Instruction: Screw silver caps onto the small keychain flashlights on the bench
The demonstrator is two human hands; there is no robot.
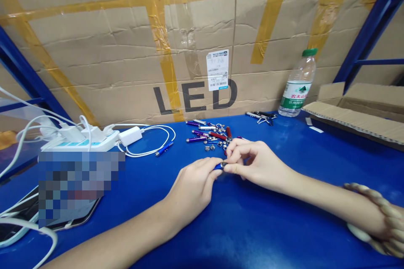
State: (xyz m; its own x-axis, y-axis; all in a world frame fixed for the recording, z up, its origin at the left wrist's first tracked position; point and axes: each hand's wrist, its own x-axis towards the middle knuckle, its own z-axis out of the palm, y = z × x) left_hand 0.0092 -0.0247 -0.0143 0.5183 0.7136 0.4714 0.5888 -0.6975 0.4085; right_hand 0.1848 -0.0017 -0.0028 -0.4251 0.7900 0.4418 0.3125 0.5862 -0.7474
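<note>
My left hand is closed around a small blue keychain flashlight, and most of its body is hidden in the fingers. At the flashlight's metal end, my right hand pinches with thumb and fingertips; any small part between them is too hidden to make out. Just beyond the hands lies a loose pile of purple, red and silver keychain flashlights with small metal caps and clips. Another blue flashlight rests apart, to the left of the pile.
On the left stand a white power strip with cables and a tablet, partly blurred out. A water bottle, metal clips and an open cardboard box are at the right. A large carton backs the blue table.
</note>
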